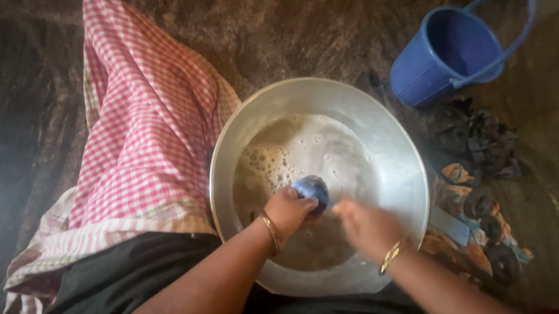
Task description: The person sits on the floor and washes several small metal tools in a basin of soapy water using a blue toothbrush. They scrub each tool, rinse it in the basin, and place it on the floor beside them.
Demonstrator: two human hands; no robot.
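While the left hand (288, 210) grips a small blue object (312, 190) over the soapy metal basin (398, 168), the blurred right hand (365, 225) is beside it, its grip unclear. Pink checked cloth (146, 120) lies left, blue bucket (449, 50) and dark cloth pile (479, 146) right.

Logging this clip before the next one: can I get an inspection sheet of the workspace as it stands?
Surface: dark mottled stone floor.
Job's things: metal basin with foamy water; small blue object held over it.
Clutter: blue bucket; dark pile of cloth; patterned cloth beside basin.
Grips: left hand closed on blue object; right hand blurred, grip unclear.
Cables: nothing seen.
Surroundings: pink checked cloth over the person's leg; gold bangles on both wrists.
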